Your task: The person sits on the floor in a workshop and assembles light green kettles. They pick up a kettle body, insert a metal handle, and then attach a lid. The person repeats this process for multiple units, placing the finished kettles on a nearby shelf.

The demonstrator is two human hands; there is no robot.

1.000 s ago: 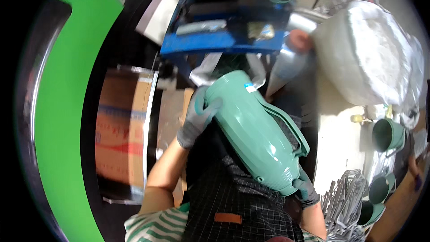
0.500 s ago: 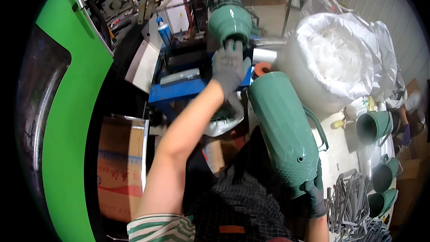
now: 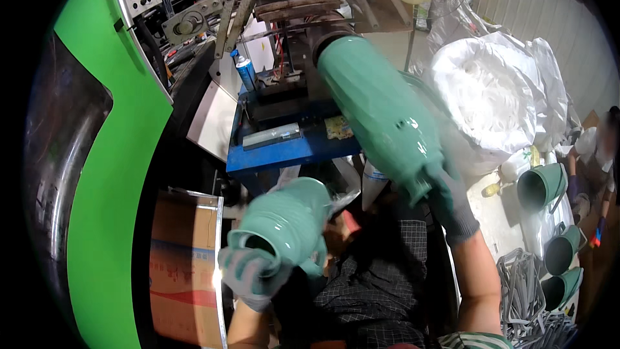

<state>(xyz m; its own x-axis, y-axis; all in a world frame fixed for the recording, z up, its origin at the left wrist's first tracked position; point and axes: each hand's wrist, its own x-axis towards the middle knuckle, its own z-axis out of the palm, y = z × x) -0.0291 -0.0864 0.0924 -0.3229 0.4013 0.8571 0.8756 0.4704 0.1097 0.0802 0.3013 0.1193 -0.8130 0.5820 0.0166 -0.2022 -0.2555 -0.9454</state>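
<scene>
Grip closed in both hands: left hand (image 3: 253,276) on the lower green jug (image 3: 294,220), right hand (image 3: 451,201) on the upper green jug (image 3: 381,106).
Right fingertips are partly hidden; the upper jug's far end lies at a dark fitting (image 3: 325,34) near the blue bench (image 3: 294,156). Three green vessels (image 3: 555,182) sit rightward; grey loops (image 3: 520,297), cut off, defy counting.

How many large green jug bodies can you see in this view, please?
2: a lower jug body in the left hand, and an upper jug body in the right hand, its far end at the machine. Others may be hidden.
</scene>
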